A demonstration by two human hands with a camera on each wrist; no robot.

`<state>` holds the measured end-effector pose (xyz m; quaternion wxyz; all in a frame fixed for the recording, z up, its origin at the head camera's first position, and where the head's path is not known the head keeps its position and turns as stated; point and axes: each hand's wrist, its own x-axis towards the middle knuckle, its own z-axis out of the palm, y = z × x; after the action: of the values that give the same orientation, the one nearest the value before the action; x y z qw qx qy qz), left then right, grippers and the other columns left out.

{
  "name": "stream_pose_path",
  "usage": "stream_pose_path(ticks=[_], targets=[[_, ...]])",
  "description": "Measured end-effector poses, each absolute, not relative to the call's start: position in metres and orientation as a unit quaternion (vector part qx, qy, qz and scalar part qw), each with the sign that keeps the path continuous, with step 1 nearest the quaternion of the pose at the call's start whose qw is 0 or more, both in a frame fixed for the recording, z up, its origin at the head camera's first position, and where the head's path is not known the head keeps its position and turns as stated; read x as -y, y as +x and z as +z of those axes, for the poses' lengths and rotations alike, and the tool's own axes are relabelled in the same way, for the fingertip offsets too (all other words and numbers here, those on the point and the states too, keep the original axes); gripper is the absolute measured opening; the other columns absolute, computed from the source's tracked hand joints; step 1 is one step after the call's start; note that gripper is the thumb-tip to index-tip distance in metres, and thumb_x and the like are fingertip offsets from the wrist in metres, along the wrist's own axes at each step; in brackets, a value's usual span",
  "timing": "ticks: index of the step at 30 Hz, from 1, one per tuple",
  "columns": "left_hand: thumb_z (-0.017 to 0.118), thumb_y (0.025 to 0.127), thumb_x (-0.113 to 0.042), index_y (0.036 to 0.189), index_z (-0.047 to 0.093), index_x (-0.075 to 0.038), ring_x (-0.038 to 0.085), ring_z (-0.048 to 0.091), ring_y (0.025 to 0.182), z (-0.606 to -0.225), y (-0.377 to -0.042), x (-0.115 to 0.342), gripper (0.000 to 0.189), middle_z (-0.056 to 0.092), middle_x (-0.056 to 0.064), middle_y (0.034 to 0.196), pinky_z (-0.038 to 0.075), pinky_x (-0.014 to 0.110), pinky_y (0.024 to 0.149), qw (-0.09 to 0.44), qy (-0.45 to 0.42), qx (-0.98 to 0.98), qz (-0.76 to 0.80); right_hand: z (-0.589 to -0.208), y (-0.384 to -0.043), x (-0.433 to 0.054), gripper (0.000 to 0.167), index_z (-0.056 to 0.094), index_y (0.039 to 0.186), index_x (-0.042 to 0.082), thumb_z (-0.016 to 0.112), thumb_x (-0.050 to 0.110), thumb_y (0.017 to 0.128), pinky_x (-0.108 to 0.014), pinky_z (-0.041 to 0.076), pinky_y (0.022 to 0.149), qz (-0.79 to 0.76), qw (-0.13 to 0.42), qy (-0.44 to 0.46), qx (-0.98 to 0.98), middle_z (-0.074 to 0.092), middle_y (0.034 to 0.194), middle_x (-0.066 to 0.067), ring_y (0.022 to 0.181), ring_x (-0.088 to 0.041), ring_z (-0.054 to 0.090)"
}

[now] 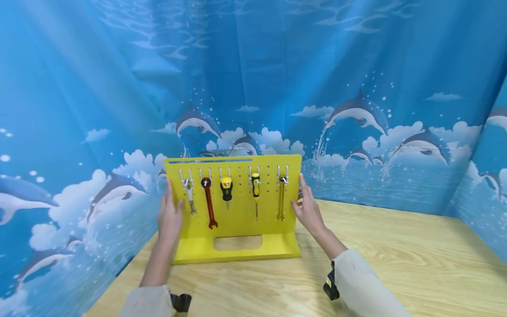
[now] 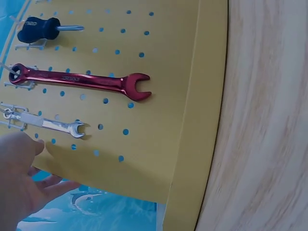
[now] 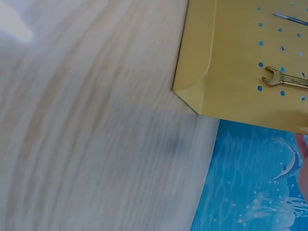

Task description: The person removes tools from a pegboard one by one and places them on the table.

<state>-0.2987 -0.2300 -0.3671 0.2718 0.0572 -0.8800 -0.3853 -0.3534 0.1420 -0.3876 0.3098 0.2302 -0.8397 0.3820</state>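
A yellow pegboard stand [image 1: 237, 222] stands upright on the wooden table. My left hand [image 1: 170, 218] holds its left edge, with the thumb in front and the fingers behind. At the right edge my right hand [image 1: 309, 211] holds it the same way; only a sliver of this hand shows in the right wrist view. From hooks on the board hang a silver wrench [image 2: 48, 122], a red wrench [image 2: 77, 79], a stubby black-and-yellow screwdriver [image 1: 226, 188], a longer yellow-and-black screwdriver [image 1: 255, 187] and a brass-coloured wrench [image 1: 281, 198].
Light wood-grain table [image 1: 396, 259] extends to the right and in front of the stand. A blue curtain [image 1: 269, 97] printed with dolphins hangs behind the table and along both sides. The stand's base has an oblong cut-out, and a long slot runs along its top.
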Motion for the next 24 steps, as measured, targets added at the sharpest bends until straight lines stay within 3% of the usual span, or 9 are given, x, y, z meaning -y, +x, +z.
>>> stream_pose_path(ticks=[2,4,8,18,24], targets=[[0.045,0.097,-0.014,0.146,-0.006,-0.031,0.031,0.047,0.056,-0.368,-0.301,0.228,0.073,0.029,0.026,0.138,0.049,0.042,0.056,0.292,0.059,0.886,-0.357,-0.39,-0.351,-0.146,0.09,0.009,0.148,0.015,0.064,-0.008,0.08,-0.027,0.053,0.067,0.365,0.332,0.244,0.835,0.047,0.106,-0.015,0.081,-0.023,0.056],[0.048,0.095,-0.011,0.147,-0.003,-0.03,0.021,0.041,0.049,-0.37,-0.303,0.226,0.076,0.036,0.026,0.132,0.044,0.034,0.046,0.308,0.058,0.888,-0.336,-0.391,-0.349,-0.149,0.09,0.012,0.148,0.014,0.065,-0.009,0.079,-0.027,0.053,0.065,0.352,0.348,0.254,0.831,0.047,0.103,-0.015,0.079,-0.023,0.057],[0.051,0.093,-0.008,0.147,0.0,-0.032,0.018,0.039,0.049,-0.372,-0.306,0.222,0.078,0.04,0.024,0.127,0.041,0.028,0.045,0.324,0.051,0.888,-0.322,-0.391,-0.345,-0.155,0.091,0.016,0.148,0.016,0.067,-0.011,0.077,-0.027,0.053,0.062,0.335,0.364,0.262,0.829,0.047,0.098,-0.015,0.077,-0.022,0.057],[0.053,0.092,-0.009,0.147,0.002,-0.031,0.019,0.039,0.049,-0.372,-0.311,0.215,0.078,0.046,0.024,0.111,0.041,0.029,0.046,0.333,0.028,0.891,-0.308,-0.39,-0.335,-0.165,0.091,0.014,0.148,0.016,0.066,-0.009,0.078,-0.027,0.053,0.062,0.321,0.366,0.252,0.836,0.047,0.1,-0.015,0.077,-0.021,0.057],[0.051,0.093,-0.012,0.147,0.0,-0.034,0.017,0.038,0.045,-0.373,-0.31,0.207,0.078,0.045,0.026,0.116,0.042,0.029,0.042,0.321,0.017,0.892,-0.318,-0.39,-0.326,-0.175,0.09,0.015,0.148,0.014,0.066,-0.01,0.078,-0.031,0.054,0.062,0.319,0.371,0.251,0.835,0.047,0.097,-0.016,0.076,-0.023,0.058]])
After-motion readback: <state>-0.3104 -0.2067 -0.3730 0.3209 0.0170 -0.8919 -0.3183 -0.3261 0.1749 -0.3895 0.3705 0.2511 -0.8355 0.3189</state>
